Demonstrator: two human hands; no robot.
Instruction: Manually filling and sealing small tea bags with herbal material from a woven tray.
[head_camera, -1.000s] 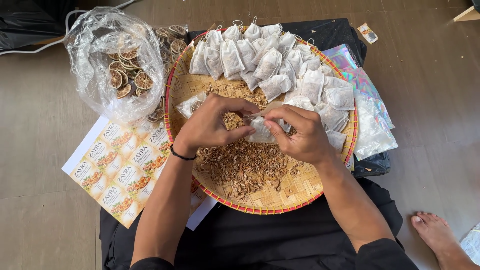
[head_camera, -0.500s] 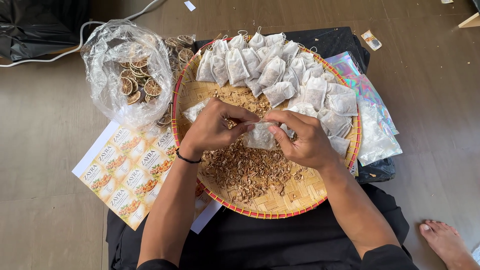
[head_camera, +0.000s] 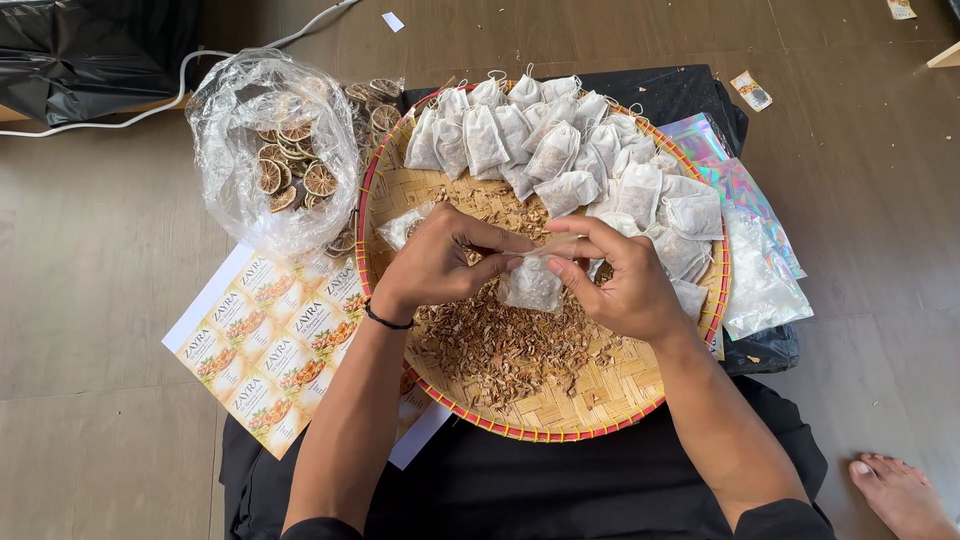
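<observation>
Over the round woven tray both hands meet on one small white mesh pouch. My left hand pinches its top edge from the left. From the right, my right hand grips the same top edge, so the filled pouch hangs below the fingers. Under it lies a heap of brown dried shreds. Several filled white pouches are piled along the tray's far rim.
A clear plastic bag of dried citrus slices lies left of the tray. Below that bag is a sheet of printed labels. Shiny foil packets lie right of the tray. A bare foot shows at bottom right.
The pouch has turned from lying sideways between the hands to hanging upright, and the fingers have drawn its top taut. The camera view has shifted slightly.
</observation>
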